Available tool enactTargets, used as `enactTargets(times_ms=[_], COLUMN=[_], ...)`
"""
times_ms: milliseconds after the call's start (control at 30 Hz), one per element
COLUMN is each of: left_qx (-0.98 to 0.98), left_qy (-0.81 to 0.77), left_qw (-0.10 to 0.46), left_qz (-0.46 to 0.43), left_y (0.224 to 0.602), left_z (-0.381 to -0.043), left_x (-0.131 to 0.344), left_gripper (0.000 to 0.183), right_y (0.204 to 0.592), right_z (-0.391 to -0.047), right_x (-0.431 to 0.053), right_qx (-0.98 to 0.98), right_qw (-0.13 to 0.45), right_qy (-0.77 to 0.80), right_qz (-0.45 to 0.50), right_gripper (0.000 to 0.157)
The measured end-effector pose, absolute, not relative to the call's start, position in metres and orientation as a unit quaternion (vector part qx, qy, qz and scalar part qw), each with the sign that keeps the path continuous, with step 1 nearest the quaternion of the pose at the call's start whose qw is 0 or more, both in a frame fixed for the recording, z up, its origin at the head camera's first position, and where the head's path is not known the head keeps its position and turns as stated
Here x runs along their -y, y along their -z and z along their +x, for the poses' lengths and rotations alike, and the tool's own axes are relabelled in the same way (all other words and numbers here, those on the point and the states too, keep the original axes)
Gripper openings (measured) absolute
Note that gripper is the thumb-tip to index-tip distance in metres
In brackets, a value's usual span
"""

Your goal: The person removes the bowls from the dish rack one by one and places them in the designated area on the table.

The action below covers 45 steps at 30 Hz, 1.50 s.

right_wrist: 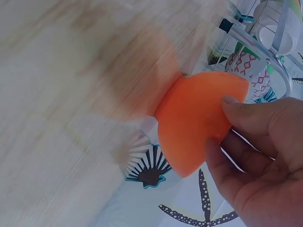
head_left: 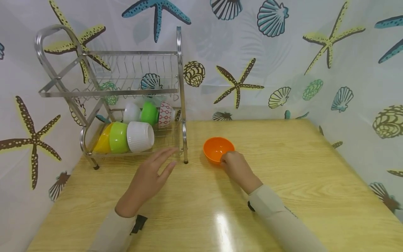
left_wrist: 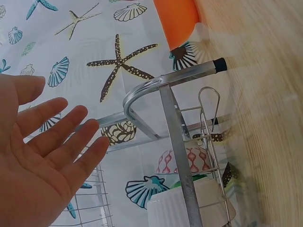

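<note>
An orange bowl [head_left: 217, 148] stands upright on the wooden table, right of the dish rack. At its near right rim my right hand [head_left: 237, 168] grips it with curled fingers. In the right wrist view the thumb [right_wrist: 231, 100] lies against the outer wall of the bowl [right_wrist: 194, 118], close to the rim, and part of the other fingers is hidden. My left hand [head_left: 152, 176] hovers in front of the metal rack [head_left: 184, 140], holding nothing. The left wrist view shows that hand [left_wrist: 45, 151] with its palm visible and fingers spread.
On the rack's lower tier sit a yellow bowl [head_left: 103, 140], a light green bowl [head_left: 119, 137] and a white ribbed bowl [head_left: 140, 136]. Behind them are a white bowl [head_left: 131, 112], a green bowl [head_left: 149, 113] and a red-patterned bowl [head_left: 165, 114]. A patterned curtain [head_left: 283, 59] borders the table.
</note>
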<state>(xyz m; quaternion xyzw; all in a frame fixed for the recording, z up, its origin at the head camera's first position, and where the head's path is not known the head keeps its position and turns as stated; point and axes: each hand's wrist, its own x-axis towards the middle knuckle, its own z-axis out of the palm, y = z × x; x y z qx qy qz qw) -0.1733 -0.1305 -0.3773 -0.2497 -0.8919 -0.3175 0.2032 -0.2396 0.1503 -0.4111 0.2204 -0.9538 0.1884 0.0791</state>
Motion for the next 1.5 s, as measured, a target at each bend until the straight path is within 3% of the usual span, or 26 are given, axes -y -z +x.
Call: enactTargets(times_ms=[467,867,1133,1500], left_qx=[0.889,0.874,0.855,0.853], left_qy=[0.321,0.342,0.369,0.442], left_qw=[0.224,0.256,0.306,0.266], left_qz=[-0.239,-0.230,-0.197,-0.077], left_y=[0.379,0.376,0.373,0.374], left_z=[-0.170,-0.176,-0.189,-0.210], left_x=[0.138,0.145,0.156,0.181], left_gripper=[0.042,0.036,0.041,0.046], right_y=[0.412,0.406,0.398,0.391], right_z=[-0.233,-0.218,-0.202,-0.186], right_x=[-0.151,-0.152,-0.152,-0.155], right_qx=[0.955,0.946,0.920,0.903], right_qw=[0.082,0.144,0.183,0.147], right_qy=[-0.167,-0.161,-0.193,-0.256], right_qz=[0.232,0.243,0.288,0.312], right_gripper=[0.003,0.037,0.040,0.045])
